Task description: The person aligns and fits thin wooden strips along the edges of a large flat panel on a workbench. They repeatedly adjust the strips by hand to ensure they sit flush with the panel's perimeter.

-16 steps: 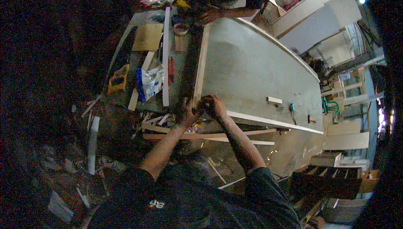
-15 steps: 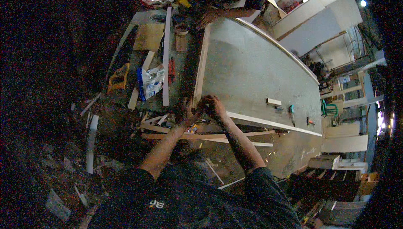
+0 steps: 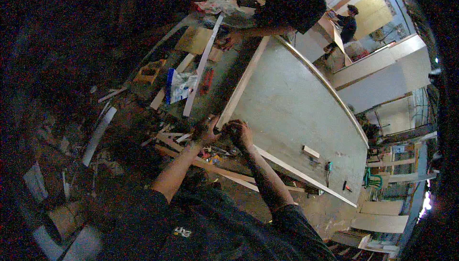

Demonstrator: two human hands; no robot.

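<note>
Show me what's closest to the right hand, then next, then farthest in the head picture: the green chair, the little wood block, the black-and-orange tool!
From the right hand:
1. Little wood block: to its right, on the grey panel.
2. Black-and-orange tool: farther right, near the panel's right end.
3. Green chair: farthest right, past the panel's edge.

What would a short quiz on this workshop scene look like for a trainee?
1. True or false: the small wood block lies on the large grey panel.
2. Fill in: the blue-and-white plastic bag is nearer the person's ____ hand.
3. Which is nearest the right hand: A, the plastic bag; B, the wood block; C, the wooden strip along the panel's left edge?

Key: 1 true; 2 left hand; 3 C.
</note>
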